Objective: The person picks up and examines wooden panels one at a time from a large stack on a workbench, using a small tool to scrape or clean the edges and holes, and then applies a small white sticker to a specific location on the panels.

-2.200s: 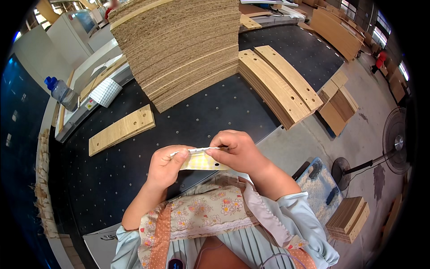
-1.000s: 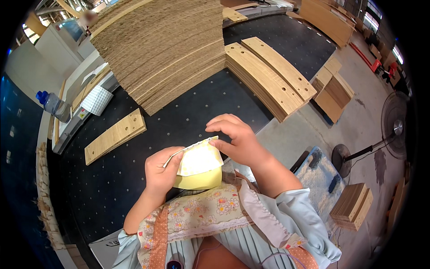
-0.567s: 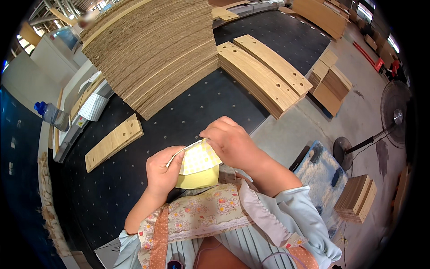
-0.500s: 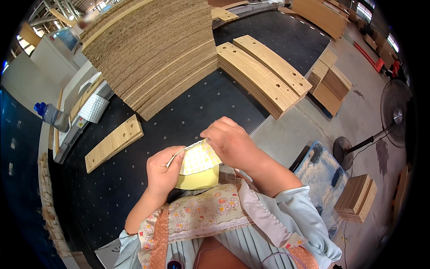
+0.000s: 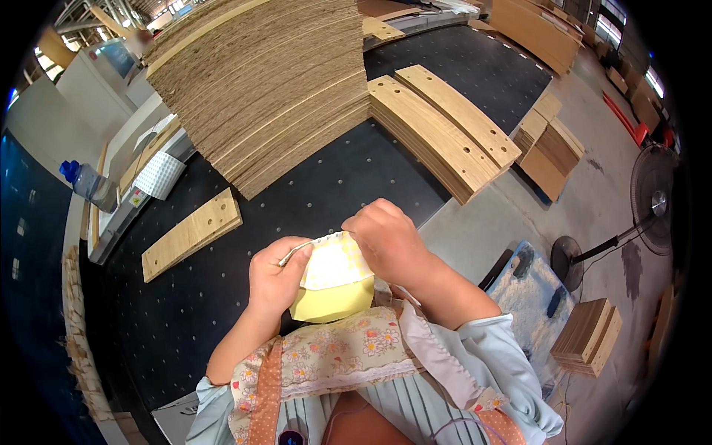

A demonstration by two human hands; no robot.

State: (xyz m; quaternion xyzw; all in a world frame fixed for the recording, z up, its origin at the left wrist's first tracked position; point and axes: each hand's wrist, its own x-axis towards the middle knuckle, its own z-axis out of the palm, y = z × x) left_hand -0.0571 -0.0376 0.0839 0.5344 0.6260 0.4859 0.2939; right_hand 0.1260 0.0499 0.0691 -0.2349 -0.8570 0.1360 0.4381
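Close above my apron, both hands hold a folded yellow sheet with a yellow-and-white checked upper part; whether it is paper or cloth I cannot tell. My left hand is closed on its upper left corner, thumb along the top, and a thin pale edge sticks out between the fingers. My right hand pinches the upper right corner, fingertips curled over the edge and partly hidden. The sheet's top edge runs nearly level between the hands.
A tall stack of boards stands on the black studded table. Curved drilled wooden slats are piled to its right, and a single slat lies left. A bottle stands by a checked roll. A fan stands at right.
My right hand has moved slightly right and down, pulling the checked top edge straighter. More of the plain yellow lower part shows. My left hand keeps its hold; the whole view has shifted slightly.
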